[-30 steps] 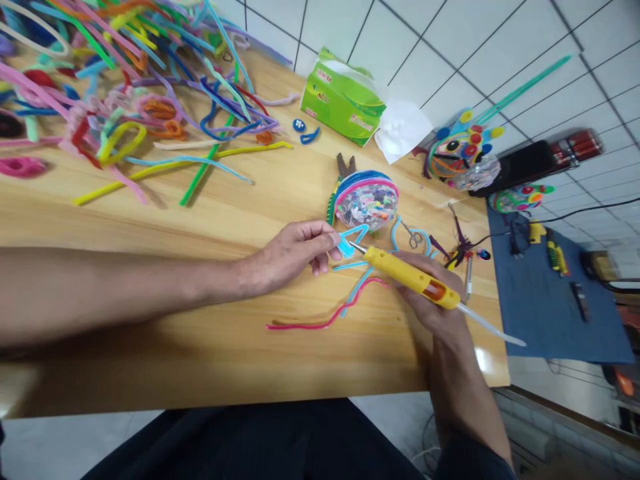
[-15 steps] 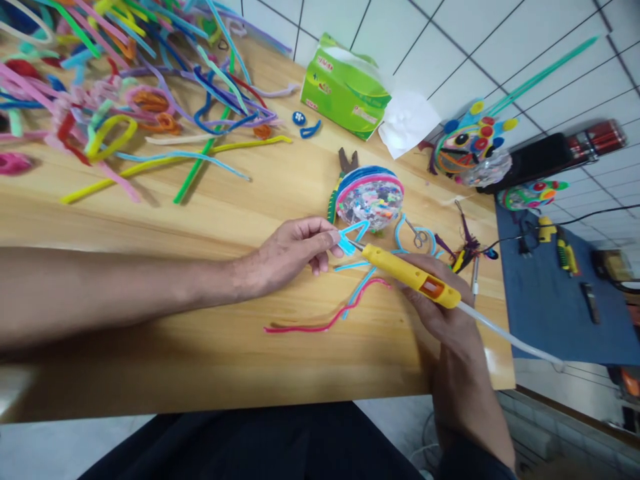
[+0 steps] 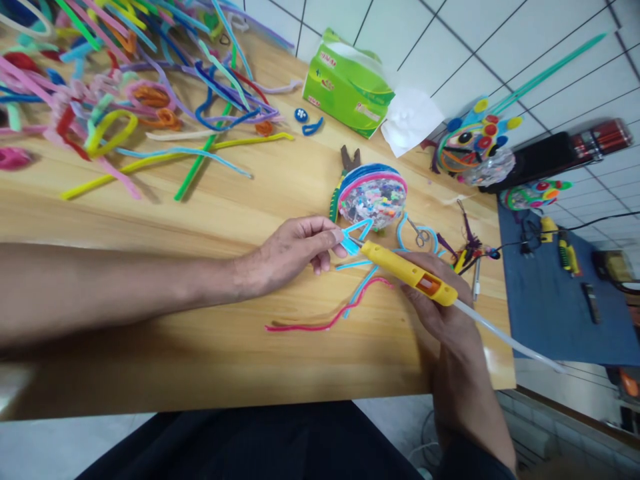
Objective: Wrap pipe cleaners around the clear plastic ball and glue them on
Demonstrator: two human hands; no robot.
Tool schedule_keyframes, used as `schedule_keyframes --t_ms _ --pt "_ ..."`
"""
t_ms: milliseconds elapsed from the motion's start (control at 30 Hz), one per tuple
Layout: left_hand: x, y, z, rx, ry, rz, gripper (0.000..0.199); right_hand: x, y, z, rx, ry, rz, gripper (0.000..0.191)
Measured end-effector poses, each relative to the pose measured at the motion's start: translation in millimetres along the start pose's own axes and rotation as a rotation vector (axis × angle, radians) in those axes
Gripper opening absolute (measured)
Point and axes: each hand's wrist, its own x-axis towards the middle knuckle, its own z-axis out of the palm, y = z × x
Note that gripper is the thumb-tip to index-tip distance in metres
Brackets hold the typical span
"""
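Observation:
Between the thumb and fingers of my left hand (image 3: 305, 248) is a bent light-blue pipe cleaner (image 3: 364, 225), pinched at its folded end. My right hand (image 3: 440, 300) is wrapped round a yellow hot glue gun (image 3: 400, 265), with a clear glue stick (image 3: 505, 337) poking out of its back. The nozzle touches or nearly touches the blue piece; I cannot tell which. Just beyond lies a clear domed piece (image 3: 375, 199) filled with colourful bits and rimmed in pink and blue. Below the glue gun, a red pipe cleaner (image 3: 327, 325) crosses loose blue ones (image 3: 356, 293).
Pliers (image 3: 337, 193) and small scissors (image 3: 421, 235) lie near the dome. A heap of coloured pipe cleaners (image 3: 150, 100) covers the back left. A green tissue pack (image 3: 347, 90), decorated crafts (image 3: 480, 143) and a dark flask (image 3: 550, 157) stand along the tiled wall.
Both hands have stayed almost in place, the glue gun's tip still at the blue pipe cleaner. The whole view has shifted very slightly.

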Motion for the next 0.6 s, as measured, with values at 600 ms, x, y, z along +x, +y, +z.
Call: schedule_keyframes --t_ms 600 --pt "0.5 0.2 0.6 -0.013 0.001 -0.018 0.018 -0.5 -0.8 0.2 0.001 0.002 0.002 0.048"
